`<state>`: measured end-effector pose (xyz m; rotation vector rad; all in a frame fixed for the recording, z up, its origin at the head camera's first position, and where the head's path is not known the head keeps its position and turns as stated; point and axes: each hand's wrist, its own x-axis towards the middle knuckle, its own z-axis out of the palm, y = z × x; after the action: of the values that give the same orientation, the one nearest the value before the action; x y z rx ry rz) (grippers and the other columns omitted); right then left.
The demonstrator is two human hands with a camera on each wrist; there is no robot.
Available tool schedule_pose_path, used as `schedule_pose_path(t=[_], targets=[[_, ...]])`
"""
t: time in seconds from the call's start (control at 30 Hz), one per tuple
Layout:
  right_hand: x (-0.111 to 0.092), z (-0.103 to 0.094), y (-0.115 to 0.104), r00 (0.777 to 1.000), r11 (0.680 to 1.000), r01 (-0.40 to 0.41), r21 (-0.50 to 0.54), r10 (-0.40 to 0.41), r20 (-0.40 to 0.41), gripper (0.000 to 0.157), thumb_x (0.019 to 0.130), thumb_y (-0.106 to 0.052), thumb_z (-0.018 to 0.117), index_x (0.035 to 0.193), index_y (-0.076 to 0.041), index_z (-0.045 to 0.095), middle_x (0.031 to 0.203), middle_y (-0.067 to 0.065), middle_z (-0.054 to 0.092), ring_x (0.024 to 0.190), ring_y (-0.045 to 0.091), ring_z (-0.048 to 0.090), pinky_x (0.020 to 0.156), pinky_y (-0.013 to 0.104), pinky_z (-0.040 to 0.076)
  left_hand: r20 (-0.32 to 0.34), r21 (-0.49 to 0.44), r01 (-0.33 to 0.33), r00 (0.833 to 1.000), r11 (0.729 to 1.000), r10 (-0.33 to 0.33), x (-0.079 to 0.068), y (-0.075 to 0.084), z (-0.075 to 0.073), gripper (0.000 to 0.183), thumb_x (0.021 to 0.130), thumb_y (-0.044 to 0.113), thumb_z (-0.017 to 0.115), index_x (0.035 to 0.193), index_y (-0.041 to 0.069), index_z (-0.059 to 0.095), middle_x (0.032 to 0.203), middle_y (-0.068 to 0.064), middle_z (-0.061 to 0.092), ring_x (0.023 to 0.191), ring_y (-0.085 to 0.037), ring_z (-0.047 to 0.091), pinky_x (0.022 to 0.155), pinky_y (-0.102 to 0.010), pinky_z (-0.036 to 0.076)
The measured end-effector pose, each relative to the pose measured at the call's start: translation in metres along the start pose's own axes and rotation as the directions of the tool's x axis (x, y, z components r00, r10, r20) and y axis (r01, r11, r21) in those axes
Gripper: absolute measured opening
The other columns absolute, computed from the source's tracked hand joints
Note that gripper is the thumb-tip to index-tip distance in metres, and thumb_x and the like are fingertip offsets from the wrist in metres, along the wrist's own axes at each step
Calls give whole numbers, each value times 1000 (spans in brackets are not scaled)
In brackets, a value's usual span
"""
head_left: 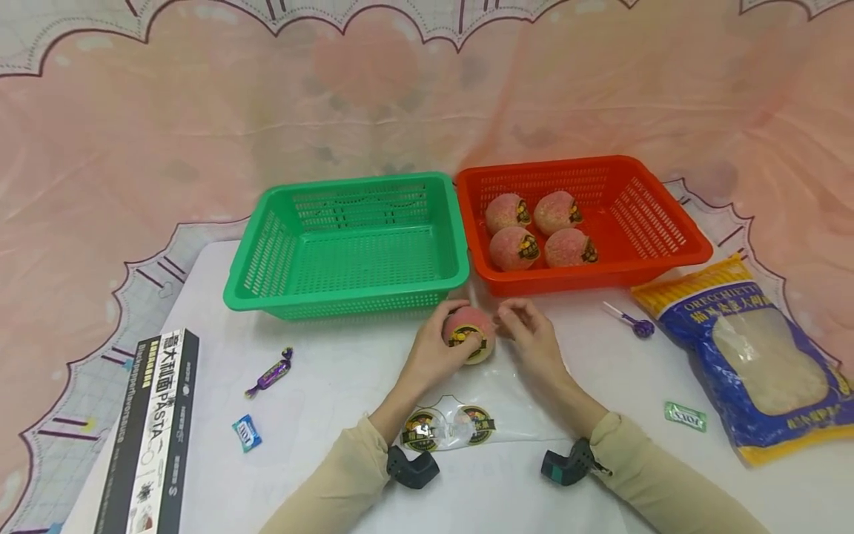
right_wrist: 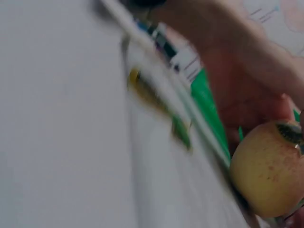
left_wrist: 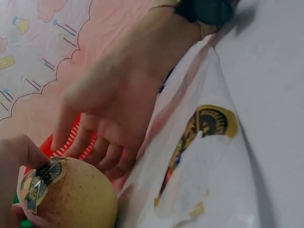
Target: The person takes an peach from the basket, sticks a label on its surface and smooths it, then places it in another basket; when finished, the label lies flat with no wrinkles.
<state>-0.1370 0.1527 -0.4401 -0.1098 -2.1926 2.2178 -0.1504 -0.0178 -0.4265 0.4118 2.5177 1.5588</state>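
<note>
Just in front of the green basket, my left hand (head_left: pixel 437 347) grips a pink and yellow peach (head_left: pixel 482 350), its thumb lying over the black and gold sticker (left_wrist: pixel 43 183) on the fruit. My right hand (head_left: pixel 532 343) is close to the peach's right side, fingers loosely bent; nothing shows between them in the left wrist view. Under both hands lies a clear plastic sheet (head_left: pixel 517 423) bearing black and gold oval stickers (head_left: pixel 479 425) near its front edge. In the right wrist view the peach (right_wrist: pixel 266 171) appears at the lower right, and the sheet is blurred.
A green basket (head_left: pixel 347 305) stands behind, beside a red basket (head_left: pixel 587 280) holding several stickered peaches (head_left: pixel 514 248). At left are a pasta box (head_left: pixel 150 437), a purple candy (head_left: pixel 270 373) and a blue candy (head_left: pixel 247 433). Right: a lollipop (head_left: pixel 642 328), a green candy (head_left: pixel 685 417), a pasta bag (head_left: pixel 767 356).
</note>
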Motion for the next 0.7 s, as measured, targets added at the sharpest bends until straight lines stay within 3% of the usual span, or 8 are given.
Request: schedule_pose_path(t=[0.07,0.13,0.23,0.33,0.43,0.5,0.6,0.7], targets=[[3,-5,-2,987,958,-64,278,102,-122,26,86,-32,57,100,-11,49,98,7,54,90,18,54,80,30,47,-3,-5,7,1000,1000,-7,0,0,1,52,76,27,63,124,23,44,108,0,56,93,-15,53,77,-30,46],[8,-15,-6,960,848,-58,528,193,-204,26,84,-31,59,98,-13,46,96,5,52,88,19,53,79,29,46,5,0,16,1000,1000,-16,0,0,1,54,77,31,64,126,23,43,111,0,55,96,-15,53,80,-32,45],[15,-36,-16,919,685,6,728,284,-274,33,82,-29,63,104,-16,43,98,2,49,89,18,50,82,28,44,28,34,58,998,998,-59,-1,-1,2,60,77,43,63,130,26,40,115,0,54,100,-16,53,84,-33,45],[21,-54,-28,885,571,74,818,340,-318,44,81,-25,64,116,-19,37,107,2,45,95,18,46,86,29,42,33,45,84,996,995,-86,-2,-2,3,65,74,50,63,130,28,40,115,0,55,101,-15,53,84,-33,45],[24,-67,-39,867,514,120,849,362,-342,49,82,-19,63,121,-19,34,119,1,39,104,18,42,88,29,41,23,8,65,998,998,-65,-3,-1,5,64,73,51,64,128,28,43,113,4,56,98,-13,54,81,-31,46],[24,-72,-44,864,498,134,857,364,-347,47,82,-15,62,119,-19,34,124,0,37,109,18,41,89,29,42,21,-37,27,999,999,-26,-4,2,6,63,72,50,65,127,29,44,112,7,55,98,-11,54,81,-30,47],[25,-75,-48,869,498,141,856,353,-348,35,82,-12,62,107,-15,38,123,0,36,109,18,41,88,29,44,23,-114,-70,997,991,73,-3,13,7,59,75,46,65,126,30,43,115,10,52,100,-8,52,83,-28,46],[27,-74,-49,871,505,147,851,341,-353,26,82,-11,62,94,-12,39,114,2,38,100,19,42,84,29,46,28,-221,-148,987,964,158,-3,38,4,54,79,33,65,128,27,43,119,6,49,105,-10,49,88,-29,45]])
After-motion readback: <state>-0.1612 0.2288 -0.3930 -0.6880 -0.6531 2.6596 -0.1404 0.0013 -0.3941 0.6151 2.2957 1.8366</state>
